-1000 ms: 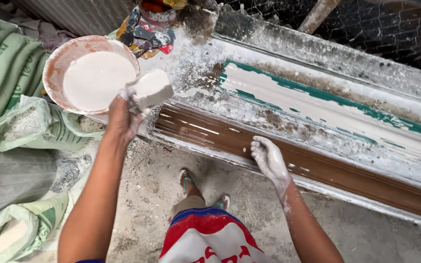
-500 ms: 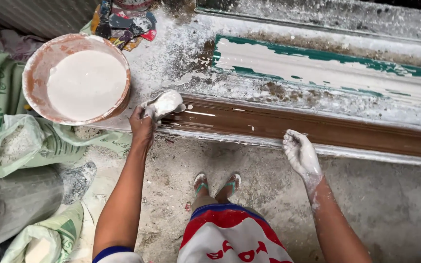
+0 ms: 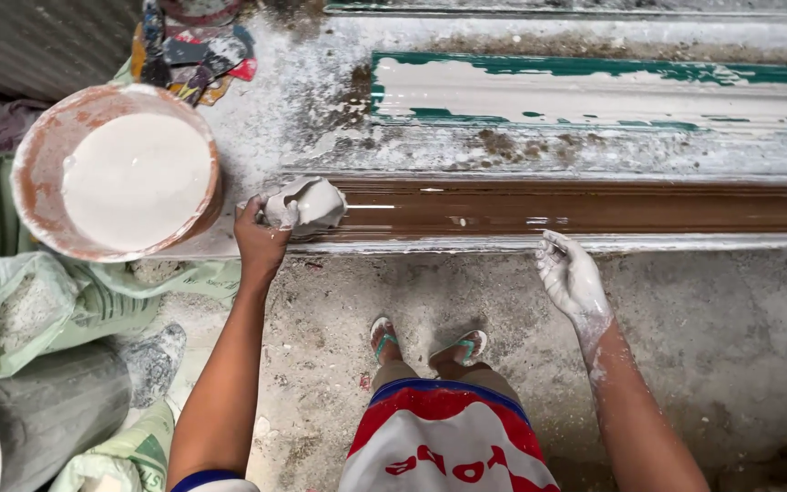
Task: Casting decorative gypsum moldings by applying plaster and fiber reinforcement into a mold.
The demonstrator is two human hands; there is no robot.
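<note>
Left hand [image 3: 261,239] grips scoop [image 3: 305,204] at brown mould's [image 3: 594,208] left end. Right hand [image 3: 572,276], fingers loosely open, rests on bench's [image 3: 430,244] front edge. Basin [image 3: 38,169] at left.

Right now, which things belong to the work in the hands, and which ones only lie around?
In use:
- left hand, grip on a small cup of white mix
- brown mould channel
- right hand, resting on the channel's near edge
- bowl of white mix

Lying about:
- green sacks
- green-edged white moulding
- grey drum
</note>
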